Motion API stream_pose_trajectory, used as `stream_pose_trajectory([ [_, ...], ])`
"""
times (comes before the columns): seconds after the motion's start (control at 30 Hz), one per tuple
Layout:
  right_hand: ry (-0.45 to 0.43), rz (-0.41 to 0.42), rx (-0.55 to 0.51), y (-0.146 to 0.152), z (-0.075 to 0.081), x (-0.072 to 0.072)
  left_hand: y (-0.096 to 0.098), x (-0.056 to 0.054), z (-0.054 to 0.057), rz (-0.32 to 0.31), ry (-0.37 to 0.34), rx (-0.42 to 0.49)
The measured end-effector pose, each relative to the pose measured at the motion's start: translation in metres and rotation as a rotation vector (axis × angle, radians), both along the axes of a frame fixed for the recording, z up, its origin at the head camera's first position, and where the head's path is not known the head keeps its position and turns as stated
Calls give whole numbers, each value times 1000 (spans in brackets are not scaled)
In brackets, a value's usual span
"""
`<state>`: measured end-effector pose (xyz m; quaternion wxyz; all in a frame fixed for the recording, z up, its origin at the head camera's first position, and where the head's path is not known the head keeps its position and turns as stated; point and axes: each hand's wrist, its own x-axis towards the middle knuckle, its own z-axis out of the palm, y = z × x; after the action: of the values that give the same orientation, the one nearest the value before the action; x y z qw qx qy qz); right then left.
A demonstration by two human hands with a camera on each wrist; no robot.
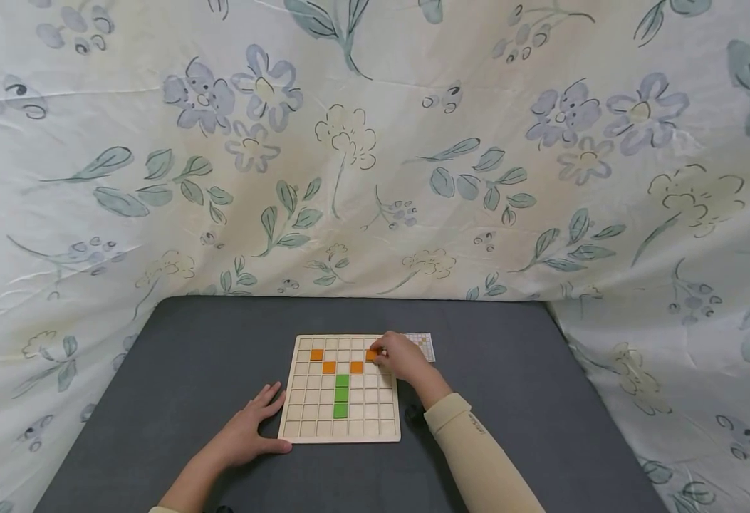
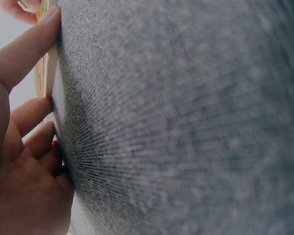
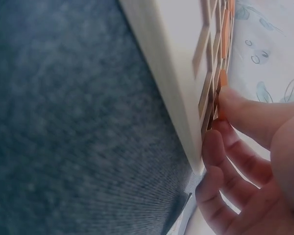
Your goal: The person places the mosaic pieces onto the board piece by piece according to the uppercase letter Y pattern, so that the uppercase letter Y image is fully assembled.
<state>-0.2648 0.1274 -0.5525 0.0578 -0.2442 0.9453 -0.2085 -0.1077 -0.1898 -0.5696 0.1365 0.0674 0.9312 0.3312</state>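
Note:
A square wooden grid board (image 1: 308, 427) lies flat on the dark cloth. Three green tiles (image 1: 341, 395) form a column near its middle. Above them, orange tiles (image 1: 329, 367) spread outward on both sides in a V. My right hand (image 1: 402, 358) pinches an orange tile (image 3: 223, 78) between thumb and finger, over a cell at the board's upper right; its other fingers hang lower by the board's edge. At the left side, my left hand (image 1: 246, 429) rests with spread fingers against the edge, its thumb touching the near left corner.
A small printed card (image 1: 422, 346) lies beyond the board's right side, partly behind my right hand. The dark grey table (image 1: 221, 342) stretches back to a floral curtain (image 1: 375, 178), which also hangs along the left and right.

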Motion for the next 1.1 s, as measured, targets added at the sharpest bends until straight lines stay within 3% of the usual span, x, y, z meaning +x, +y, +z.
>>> stream_pose_trajectory([
  [0.17,22,-13,3,-1,0,1,0,-1,-1,-5,9,-2],
  [0.6,-15,-32,-50,3,11,6,-1,0,0,8,-5,-12],
  [0.9,-2,-104,-90,23,21,18,-4,0,-3,21,-10,1],
  [1.1,55,-183,-115,44,29,28,-8,0,2,22,-23,-6],
])
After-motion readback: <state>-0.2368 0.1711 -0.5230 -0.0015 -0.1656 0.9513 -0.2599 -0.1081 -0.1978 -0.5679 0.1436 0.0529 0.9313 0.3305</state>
